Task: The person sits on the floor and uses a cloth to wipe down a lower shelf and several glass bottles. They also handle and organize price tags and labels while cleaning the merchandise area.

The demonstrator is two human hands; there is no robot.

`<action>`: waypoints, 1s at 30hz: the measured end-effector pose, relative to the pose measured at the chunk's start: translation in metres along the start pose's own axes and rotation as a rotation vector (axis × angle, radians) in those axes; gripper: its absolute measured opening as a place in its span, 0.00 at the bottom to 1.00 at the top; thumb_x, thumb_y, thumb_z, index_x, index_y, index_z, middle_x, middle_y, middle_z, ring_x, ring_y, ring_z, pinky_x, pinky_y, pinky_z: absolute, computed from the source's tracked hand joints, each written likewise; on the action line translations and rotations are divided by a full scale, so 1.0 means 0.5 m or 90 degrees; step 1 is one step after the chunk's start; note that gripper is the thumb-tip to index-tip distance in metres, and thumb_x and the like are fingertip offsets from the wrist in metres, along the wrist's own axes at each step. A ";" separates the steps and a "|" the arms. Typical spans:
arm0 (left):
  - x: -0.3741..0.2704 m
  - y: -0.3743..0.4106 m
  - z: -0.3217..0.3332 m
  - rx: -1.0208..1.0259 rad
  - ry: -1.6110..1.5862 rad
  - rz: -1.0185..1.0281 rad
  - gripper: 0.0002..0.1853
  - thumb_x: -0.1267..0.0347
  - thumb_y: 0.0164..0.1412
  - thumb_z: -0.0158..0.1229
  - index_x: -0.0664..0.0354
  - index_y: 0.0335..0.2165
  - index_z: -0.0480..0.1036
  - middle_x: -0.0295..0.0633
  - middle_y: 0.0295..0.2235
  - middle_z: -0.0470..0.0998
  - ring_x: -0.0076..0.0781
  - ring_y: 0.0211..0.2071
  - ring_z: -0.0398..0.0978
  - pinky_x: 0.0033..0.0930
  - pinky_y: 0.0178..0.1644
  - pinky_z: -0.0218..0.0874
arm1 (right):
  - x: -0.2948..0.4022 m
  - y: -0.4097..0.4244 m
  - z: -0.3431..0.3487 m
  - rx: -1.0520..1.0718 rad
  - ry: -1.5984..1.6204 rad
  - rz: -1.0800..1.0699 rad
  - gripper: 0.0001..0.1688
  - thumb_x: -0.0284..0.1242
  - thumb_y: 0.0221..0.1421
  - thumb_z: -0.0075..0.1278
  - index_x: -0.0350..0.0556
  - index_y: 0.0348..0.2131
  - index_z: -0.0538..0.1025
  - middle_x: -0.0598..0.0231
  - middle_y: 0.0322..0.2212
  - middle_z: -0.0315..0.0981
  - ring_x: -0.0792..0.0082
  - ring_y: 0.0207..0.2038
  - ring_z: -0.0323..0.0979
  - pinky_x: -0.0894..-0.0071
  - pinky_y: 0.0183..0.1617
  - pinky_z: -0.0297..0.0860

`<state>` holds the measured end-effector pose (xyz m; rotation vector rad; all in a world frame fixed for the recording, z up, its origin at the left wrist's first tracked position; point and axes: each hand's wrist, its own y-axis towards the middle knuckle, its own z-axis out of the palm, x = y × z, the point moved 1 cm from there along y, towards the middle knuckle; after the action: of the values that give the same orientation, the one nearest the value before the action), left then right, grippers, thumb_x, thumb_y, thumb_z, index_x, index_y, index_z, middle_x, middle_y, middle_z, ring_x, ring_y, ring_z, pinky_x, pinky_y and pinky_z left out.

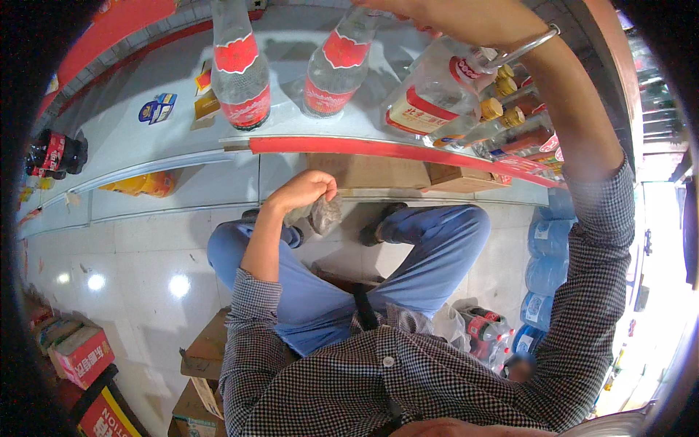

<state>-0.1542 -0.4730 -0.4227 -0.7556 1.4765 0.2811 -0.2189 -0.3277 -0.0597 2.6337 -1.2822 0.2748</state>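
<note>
My left hand (308, 188) is closed on a crumpled grey-brown cloth (326, 214), which hangs below the shelf edge between my knees. Above, my right hand (415, 11) reaches over the shelf, its fingers at the neck of a glass bottle with red labels (336, 71); the picture's upper edge cuts it off, so its grip is unclear. A similar glass bottle (241, 82) stands to the left. Under my right forearm is a large clear jug-like bottle with a red and cream label (431, 93). A metal bangle (529, 46) circles my right wrist.
The white shelf (180, 128) has a red front strip. Small gold-capped bottles (502, 117) crowd its right side; a dark drink bottle (57, 153) is far left. Cardboard boxes (371, 170) lie below. Blue water jugs (546, 273), wrapped cola bottles (483, 328) and cartons (207, 344) stand around me.
</note>
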 end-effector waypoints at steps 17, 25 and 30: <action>0.005 0.003 0.001 -0.003 0.013 -0.007 0.10 0.77 0.52 0.42 0.60 0.20 0.69 0.29 0.21 0.68 0.19 0.24 0.61 0.24 0.29 0.54 | -0.067 -0.006 -0.042 -0.086 0.104 0.090 0.27 0.45 0.56 0.52 0.35 0.38 0.73 0.64 0.23 0.73 0.70 0.25 0.70 0.69 0.30 0.69; 0.011 0.007 0.006 -0.008 0.041 0.005 0.10 0.78 0.49 0.42 0.62 0.20 0.70 0.34 0.21 0.71 0.23 0.26 0.66 0.27 0.35 0.58 | -0.191 -0.108 -0.078 -0.310 -0.522 0.154 0.30 0.46 0.55 0.49 0.37 0.44 0.73 0.42 0.38 0.73 0.46 0.42 0.71 0.60 0.46 0.67; -0.001 0.003 0.012 -0.007 0.030 -0.012 0.10 0.79 0.50 0.42 0.62 0.20 0.70 0.34 0.21 0.72 0.23 0.27 0.67 0.27 0.34 0.59 | -0.235 -0.091 -0.095 -0.073 -0.296 0.401 0.35 0.53 0.54 0.48 0.42 0.48 0.72 0.44 0.41 0.74 0.49 0.45 0.72 0.57 0.49 0.66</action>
<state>-0.1503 -0.4680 -0.4234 -0.7883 1.5120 0.2589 -0.2579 -0.1994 -0.0481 2.1916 -2.1822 -0.3421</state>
